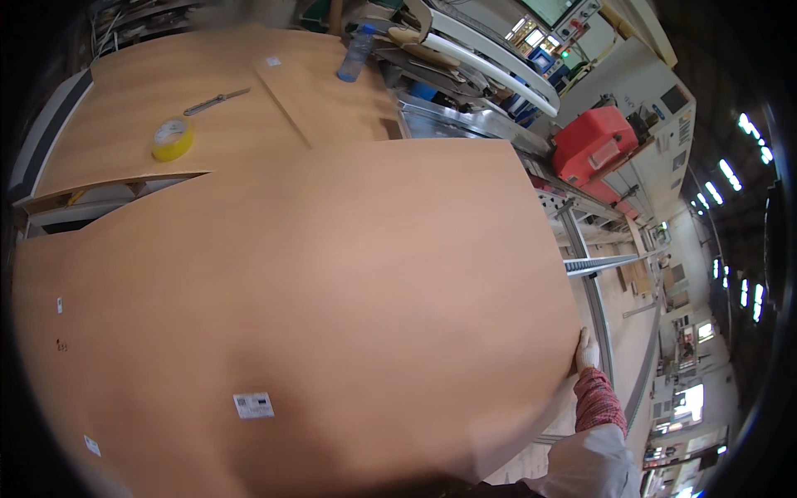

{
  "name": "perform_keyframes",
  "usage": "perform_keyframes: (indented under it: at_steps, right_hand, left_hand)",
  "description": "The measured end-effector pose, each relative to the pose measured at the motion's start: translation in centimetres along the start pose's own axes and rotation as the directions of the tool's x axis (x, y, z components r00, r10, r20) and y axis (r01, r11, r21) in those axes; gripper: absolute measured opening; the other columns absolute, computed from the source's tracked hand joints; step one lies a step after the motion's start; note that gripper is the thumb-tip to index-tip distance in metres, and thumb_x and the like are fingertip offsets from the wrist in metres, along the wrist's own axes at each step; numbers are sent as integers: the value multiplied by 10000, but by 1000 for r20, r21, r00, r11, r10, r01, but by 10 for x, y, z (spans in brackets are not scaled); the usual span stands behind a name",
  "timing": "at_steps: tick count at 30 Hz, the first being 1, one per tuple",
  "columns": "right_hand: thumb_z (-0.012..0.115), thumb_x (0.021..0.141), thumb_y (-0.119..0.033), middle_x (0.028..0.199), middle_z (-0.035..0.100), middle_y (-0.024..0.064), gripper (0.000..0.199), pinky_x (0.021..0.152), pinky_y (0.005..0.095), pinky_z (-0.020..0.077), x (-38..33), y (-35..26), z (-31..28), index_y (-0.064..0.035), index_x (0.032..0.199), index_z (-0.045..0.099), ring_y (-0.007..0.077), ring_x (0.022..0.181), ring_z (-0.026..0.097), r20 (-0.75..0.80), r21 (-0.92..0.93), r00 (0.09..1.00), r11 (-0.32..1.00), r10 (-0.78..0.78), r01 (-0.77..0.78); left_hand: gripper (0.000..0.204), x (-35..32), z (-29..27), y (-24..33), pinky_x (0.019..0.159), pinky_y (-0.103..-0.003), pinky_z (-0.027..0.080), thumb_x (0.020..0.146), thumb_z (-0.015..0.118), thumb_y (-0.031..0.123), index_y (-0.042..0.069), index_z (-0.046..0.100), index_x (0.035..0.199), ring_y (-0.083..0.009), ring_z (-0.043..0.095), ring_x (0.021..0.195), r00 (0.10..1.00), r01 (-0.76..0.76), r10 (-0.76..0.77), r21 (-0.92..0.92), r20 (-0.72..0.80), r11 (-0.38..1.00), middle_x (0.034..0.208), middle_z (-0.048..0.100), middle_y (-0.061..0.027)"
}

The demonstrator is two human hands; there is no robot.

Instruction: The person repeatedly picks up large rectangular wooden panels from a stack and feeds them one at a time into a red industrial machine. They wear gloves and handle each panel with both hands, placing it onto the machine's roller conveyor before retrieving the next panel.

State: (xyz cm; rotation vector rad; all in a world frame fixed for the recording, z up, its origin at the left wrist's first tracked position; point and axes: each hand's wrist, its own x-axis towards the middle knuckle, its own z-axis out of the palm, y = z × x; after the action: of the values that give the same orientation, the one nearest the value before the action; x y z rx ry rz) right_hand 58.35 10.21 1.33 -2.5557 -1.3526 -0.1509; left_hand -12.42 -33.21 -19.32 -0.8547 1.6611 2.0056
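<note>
Nearest, at lower right, our right hand (588, 353), in what looks like a white glove, is at the right edge of the large wood-coloured panel (374, 290); fingers partly hidden, so we can't tell how tightly they close. Left hand out of view, state unknown.

Panel fills the view, labelled face up, its far edge overlapping the near edge of the wood-coloured surface (224, 58) beyond; its other support is hidden. To handle it well, we'd judge: palm flat to the edge, second hand well apart, even push, panel kept level, fingers clear of the metal rail (598, 266) beside it.

No clear front. Far edge runs roughly left to right, right edge runs toward us; the longer visible span looks left-right, but the near end is cut off, so long axis unsure.

Farther: yellow tape roll (173, 152) by the surface's near edge, left of middle; slim grey hand tool (214, 104) behind it; blue-capped bottle (355, 58) near the far right corner.
</note>
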Motion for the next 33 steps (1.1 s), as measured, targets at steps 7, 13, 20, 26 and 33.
perform_keyframes:
  at_steps: [7, 13, 20, 26, 33]
  right_hand:
    - [379, 1069, -573, 1041, 716, 319, 729, 924, 483, 510, -7, -8, -10, 69, 1137, 716, 471, 1049, 681, -20, -48, 999, 999, -26, 25]
    - [364, 1084, -545, 1080, 725, 293, 705, 934, 467, 514, 0, 11, -17, 66, 1153, 710, 441, 1069, 690, -34, -91, 999, 996, 11, -14]
    - [353, 1065, -601, 1155, 672, 356, 774, 992, 494, 487, -5, -17, -7, 90, 1217, 668, 498, 1133, 642, 4, -128, 1000, 992, 21, -20]
    - [368, 1060, -575, 1067, 653, 378, 725, 937, 585, 476, -10, -4, -9, 57, 1091, 719, 544, 1056, 623, -48, -195, 998, 981, -33, 23]
    - [439, 1060, -470, 1020, 676, 332, 565, 875, 568, 472, 8, -13, 5, 26, 1048, 710, 526, 991, 629, -3, 26, 964, 964, -266, 266]
  left_hand:
    - [587, 41, 30, -6, 1126, -466, 437, 1095, 460, 420, 3, 471, 1508, -339, 586, 1226, 999, 35, -32, 104, -28, 994, 1428, 587, -190]
    - [581, 70, 46, -11, 1130, -464, 434, 1094, 471, 402, 3, 455, 1515, -337, 581, 1233, 998, 61, -59, 147, -22, 987, 1436, 580, -186]
    - [576, 72, 48, 5, 1134, -463, 432, 1092, 484, 381, 3, 437, 1524, -334, 576, 1241, 1000, 5, -4, 183, -6, 983, 1446, 572, -182]
    - [574, 44, 49, 26, 1138, -462, 429, 1090, 496, 363, 3, 421, 1531, -331, 572, 1249, 995, -94, 85, 203, 53, 975, 1453, 564, -179]
    - [574, -9, 13, 63, 1142, -460, 426, 1089, 509, 342, 2, 402, 1539, -328, 566, 1257, 957, -288, 270, 233, 106, 929, 1463, 556, -175]
